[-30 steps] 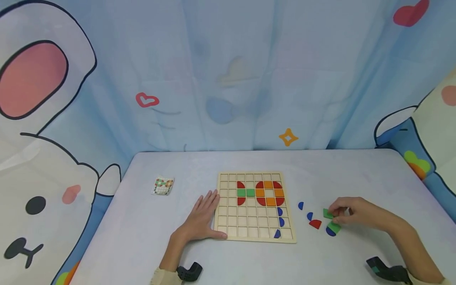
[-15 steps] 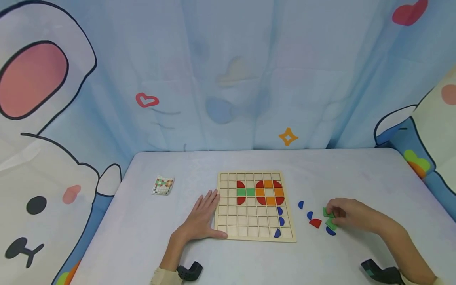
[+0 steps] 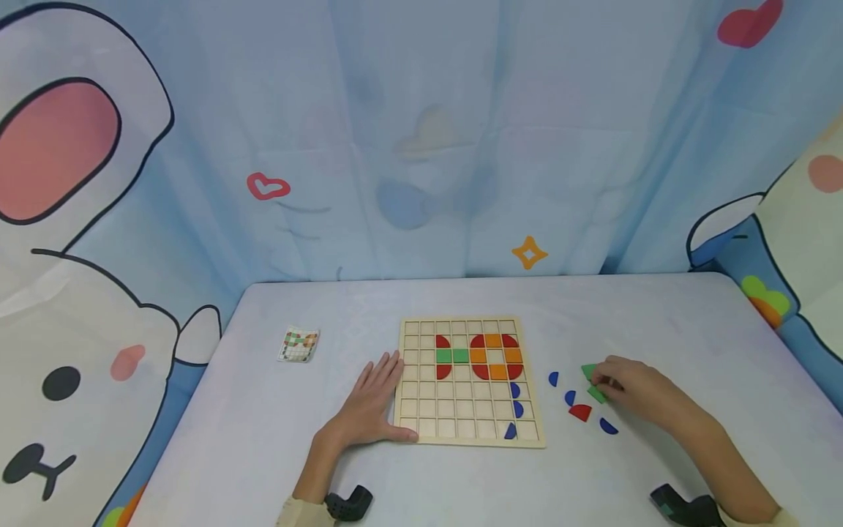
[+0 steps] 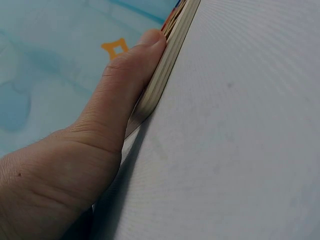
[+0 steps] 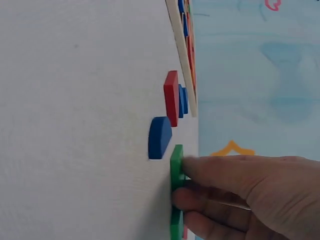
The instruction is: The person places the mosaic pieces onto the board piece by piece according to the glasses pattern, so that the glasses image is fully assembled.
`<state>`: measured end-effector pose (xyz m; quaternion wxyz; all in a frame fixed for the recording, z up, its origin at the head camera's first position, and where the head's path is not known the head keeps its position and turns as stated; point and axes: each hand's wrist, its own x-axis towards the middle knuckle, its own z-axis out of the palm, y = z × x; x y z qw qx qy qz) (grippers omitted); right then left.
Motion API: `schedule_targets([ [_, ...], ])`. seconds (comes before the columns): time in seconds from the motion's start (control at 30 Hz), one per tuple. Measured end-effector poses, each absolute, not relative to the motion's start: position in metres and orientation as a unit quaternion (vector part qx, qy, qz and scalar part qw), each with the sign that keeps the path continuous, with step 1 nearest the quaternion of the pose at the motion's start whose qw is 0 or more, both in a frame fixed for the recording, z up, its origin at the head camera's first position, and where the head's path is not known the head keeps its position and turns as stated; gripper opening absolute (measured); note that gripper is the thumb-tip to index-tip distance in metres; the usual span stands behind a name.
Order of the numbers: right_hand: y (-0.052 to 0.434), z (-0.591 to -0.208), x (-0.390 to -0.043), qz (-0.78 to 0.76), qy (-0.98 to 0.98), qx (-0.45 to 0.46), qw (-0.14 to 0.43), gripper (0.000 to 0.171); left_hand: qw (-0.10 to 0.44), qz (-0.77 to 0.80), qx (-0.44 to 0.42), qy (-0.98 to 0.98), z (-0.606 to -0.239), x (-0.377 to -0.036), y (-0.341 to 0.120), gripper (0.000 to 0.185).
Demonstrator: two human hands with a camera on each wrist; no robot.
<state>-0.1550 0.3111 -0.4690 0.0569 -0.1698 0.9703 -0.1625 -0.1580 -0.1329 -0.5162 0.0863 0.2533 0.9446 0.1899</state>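
Near the front edge of the tabletop [image 3: 461, 483], the left hand [image 3: 369, 410] lies flat, fingers straight, thumb pressed along the wooden board [image 3: 469, 380] at its left side. Further right, the right hand [image 3: 632, 388] rests low, fingertips [image 5: 192, 167] curled and pinching green pieces [image 3: 595, 384] just off the board's right edge, beside the loose blue pieces [image 3: 570, 397] and red piece [image 3: 581, 413]. Those pieces look thin, stiff, light and smooth; best taken by their edges.
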Motion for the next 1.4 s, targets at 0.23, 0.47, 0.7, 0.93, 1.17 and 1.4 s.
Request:
schedule_targets([
  [0.23, 0.309, -0.466, -0.154, -0.167, 0.971, -0.134, 0.11, 0.022, 0.082, 0.194, 0.254, 0.944, -0.517, -0.158, -0.133, 0.123],
  [0.47, 0.305, -0.469, -0.154, -0.151, 0.974, -0.129, 0.106, 0.021, 0.084, 0.199, 0.254, 0.943, -0.515, -0.157, -0.133, 0.123],
  [0.7, 0.305, -0.471, -0.154, -0.153, 0.974, -0.13, 0.102, 0.019, 0.085, 0.199, 0.256, 0.942, -0.515, -0.156, -0.133, 0.123],
  [0.93, 0.305, -0.47, -0.153, -0.144, 0.976, -0.138, 0.091, 0.018, 0.088, 0.193, 0.254, 0.944, -0.516, -0.158, -0.133, 0.123],
  [1.17, 0.288, -0.455, -0.149, -0.117, 0.98, -0.157, 0.028, 0.023, 0.088, 0.192, 0.256, 0.943, -0.516, -0.158, -0.133, 0.124],
  [1.4, 0.235, -0.449, -0.155, -0.164, 0.96, -0.226, -0.028, 0.021, 0.085, 0.205, 0.255, 0.941, -0.514, -0.157, -0.133, 0.122],
])
